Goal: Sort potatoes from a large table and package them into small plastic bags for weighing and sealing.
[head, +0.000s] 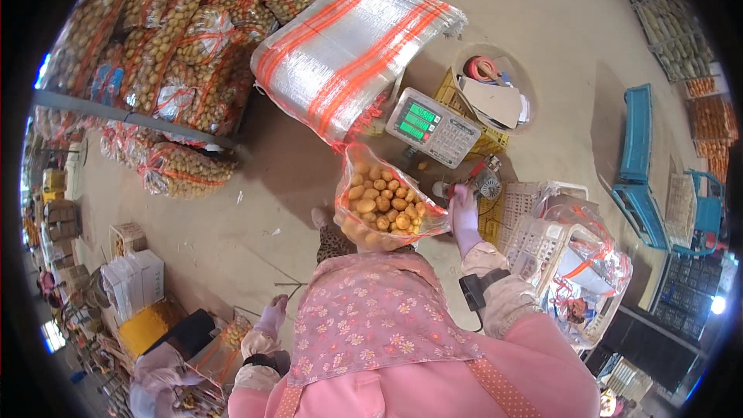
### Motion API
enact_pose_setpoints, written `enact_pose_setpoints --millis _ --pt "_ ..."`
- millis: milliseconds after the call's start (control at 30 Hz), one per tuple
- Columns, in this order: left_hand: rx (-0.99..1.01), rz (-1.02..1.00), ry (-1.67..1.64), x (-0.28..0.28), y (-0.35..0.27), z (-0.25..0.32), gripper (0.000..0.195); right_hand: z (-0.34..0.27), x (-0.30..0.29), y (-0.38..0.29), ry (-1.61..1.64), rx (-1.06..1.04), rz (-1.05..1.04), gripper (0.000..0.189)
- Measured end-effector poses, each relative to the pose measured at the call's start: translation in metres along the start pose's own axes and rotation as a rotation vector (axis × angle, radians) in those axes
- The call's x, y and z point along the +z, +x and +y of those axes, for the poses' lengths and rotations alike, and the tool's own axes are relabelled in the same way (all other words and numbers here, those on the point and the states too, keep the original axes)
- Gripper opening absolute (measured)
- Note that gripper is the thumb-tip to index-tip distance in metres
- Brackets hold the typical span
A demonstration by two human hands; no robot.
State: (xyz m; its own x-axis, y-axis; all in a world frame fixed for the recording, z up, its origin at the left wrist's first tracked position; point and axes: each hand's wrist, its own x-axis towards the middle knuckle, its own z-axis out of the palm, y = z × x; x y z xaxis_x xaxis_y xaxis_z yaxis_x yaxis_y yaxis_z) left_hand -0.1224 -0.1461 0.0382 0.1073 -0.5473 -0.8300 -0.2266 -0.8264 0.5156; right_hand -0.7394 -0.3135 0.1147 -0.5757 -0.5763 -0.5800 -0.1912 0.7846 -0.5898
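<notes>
In front of me stands a clear plastic sack with orange-red stripes (342, 226), its mouth wide and facing up. Many potatoes (383, 204) show inside it. My right hand (464, 215), in a light purple glove, is at the right corner of the sack's mouth. Its fingers reach a red-and-silver motorised tool (486, 182), perhaps a portable bag sewing machine. Whether they grip the tool or the sack's edge is hard to see. Low on the left, my gloved left hand (271, 316) hangs away from the sack with nothing visible in it.
Beyond the sack are a scale display panel (434, 126) and a pile of flat striped sacks (354, 52). Filled potato sacks (191, 46) are stacked far left, behind a metal bar (136, 119). White plastic crates (537, 244) stand at right, near a blue cart (635, 133).
</notes>
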Motion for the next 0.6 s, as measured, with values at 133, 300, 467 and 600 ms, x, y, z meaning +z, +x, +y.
enact_pose_setpoints --millis 133,300,467,600 --pt "0.012 0.007 -0.088 -0.025 0.051 0.061 0.029 -0.086 0.042 -0.029 0.055 -0.834 0.041 0.017" --pt "0.233 0.042 0.036 -0.07 0.093 0.098 0.039 -0.172 0.143 -0.048 -0.357 -1.025 -0.273 0.026" --pt "0.3 -0.05 0.155 -0.129 0.104 0.081 0.038 -0.222 0.23 -0.019 -0.637 -0.957 -0.177 0.036" --pt "0.002 -0.005 -0.011 -0.17 0.101 0.066 0.033 -0.252 0.266 0.043 -1.044 -0.962 0.32 0.05"
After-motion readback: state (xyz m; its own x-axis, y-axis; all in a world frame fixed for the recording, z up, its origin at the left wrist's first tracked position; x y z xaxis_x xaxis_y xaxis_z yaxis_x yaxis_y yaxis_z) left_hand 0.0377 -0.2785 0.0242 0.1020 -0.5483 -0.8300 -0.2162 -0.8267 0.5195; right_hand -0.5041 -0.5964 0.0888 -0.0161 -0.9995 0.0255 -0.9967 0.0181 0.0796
